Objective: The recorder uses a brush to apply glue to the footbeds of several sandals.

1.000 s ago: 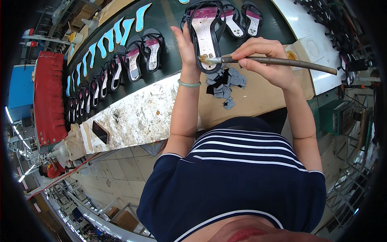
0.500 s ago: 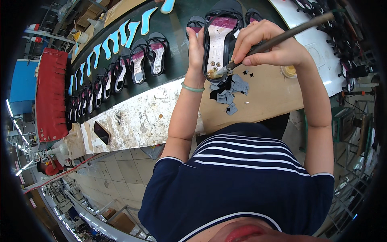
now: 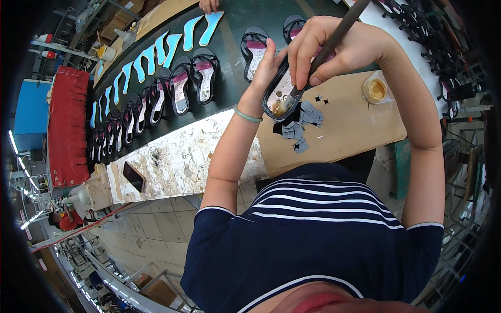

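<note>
Left hand (image 3: 265,74): grasping the held sandal by its left side, thumb upright along the edge; green bangle (image 3: 248,115) at the wrist.
Right hand (image 3: 334,52): grasping the brush, fingers closed around its shaft.
Held sandal (image 3: 270,108): black rim, pale insole; raised between the hands, tilted, heel end toward the wearer, front part hidden by the right hand.
Brush (image 3: 344,27): dark, long-handled, slanting; bristles down on the heel, among yellowish-brown residue.
Jar (image 3: 375,90): pale, round, yellowish contents; on the brown board (image 3: 360,122), right of the held sandal.
Scraps (image 3: 311,114): grey and black, loosely heaped on the board, just beside the heel.
Sandal row (image 3: 204,79): black straps, pale and purple insoles; along the dark green desk (image 3: 232,31), left.
Blue pieces (image 3: 193,32): curved, pale-edged, lined up beyond the row.
Co-worker's hand (image 3: 209,5): at the tip of the furthest-right blue piece.
Phone (image 3: 134,177): dark, flat on the stained white ledge (image 3: 175,161).
</note>
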The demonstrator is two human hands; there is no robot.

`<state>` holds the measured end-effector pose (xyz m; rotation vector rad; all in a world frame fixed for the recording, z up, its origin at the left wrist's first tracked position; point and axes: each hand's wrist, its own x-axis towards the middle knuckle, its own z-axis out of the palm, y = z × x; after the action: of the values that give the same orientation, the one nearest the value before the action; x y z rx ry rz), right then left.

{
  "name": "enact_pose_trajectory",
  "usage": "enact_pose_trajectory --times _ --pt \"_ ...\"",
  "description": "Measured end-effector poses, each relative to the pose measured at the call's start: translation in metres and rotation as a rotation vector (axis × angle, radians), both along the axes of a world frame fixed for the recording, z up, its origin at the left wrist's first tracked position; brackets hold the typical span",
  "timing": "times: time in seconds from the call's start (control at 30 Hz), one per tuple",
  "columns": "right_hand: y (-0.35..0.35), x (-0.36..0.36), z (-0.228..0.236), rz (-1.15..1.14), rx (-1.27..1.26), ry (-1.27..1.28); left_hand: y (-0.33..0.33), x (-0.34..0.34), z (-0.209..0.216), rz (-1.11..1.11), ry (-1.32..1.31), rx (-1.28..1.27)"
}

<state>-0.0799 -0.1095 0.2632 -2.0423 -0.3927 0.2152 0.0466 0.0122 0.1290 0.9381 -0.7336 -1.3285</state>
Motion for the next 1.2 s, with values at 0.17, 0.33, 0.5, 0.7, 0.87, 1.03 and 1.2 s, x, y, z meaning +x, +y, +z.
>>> enact_pose_trajectory --times 0.17,0.33,0.5,0.7,0.87,1.03,1.2 --pt "0.003 0.003 0.005 0.013 0.006 0.071 -0.003 0.011 -0.009 -0.110 -0.327 -0.044" --pt "-0.001 0.005 0.002 0.040 -0.020 0.043 -0.004 0.009 -0.005 -0.111 -0.428 -0.023" --pt "-0.005 0.004 0.003 0.030 -0.063 0.046 0.001 0.005 -0.009 -0.129 -0.323 -0.045" --pt "-0.013 0.001 0.000 0.002 -0.032 0.067 0.002 0.007 -0.019 -0.148 -0.077 0.046" --pt "-0.019 -0.004 -0.002 -0.008 -0.025 0.050 0.006 0.005 -0.026 -0.197 0.314 0.221" --pt "-0.028 -0.011 -0.006 -0.045 -0.034 0.060 0.009 0.008 -0.035 -0.310 0.573 0.141" --pt "-0.033 -0.019 -0.008 -0.099 -0.057 0.043 0.013 -0.005 -0.021 -0.219 0.416 0.186"
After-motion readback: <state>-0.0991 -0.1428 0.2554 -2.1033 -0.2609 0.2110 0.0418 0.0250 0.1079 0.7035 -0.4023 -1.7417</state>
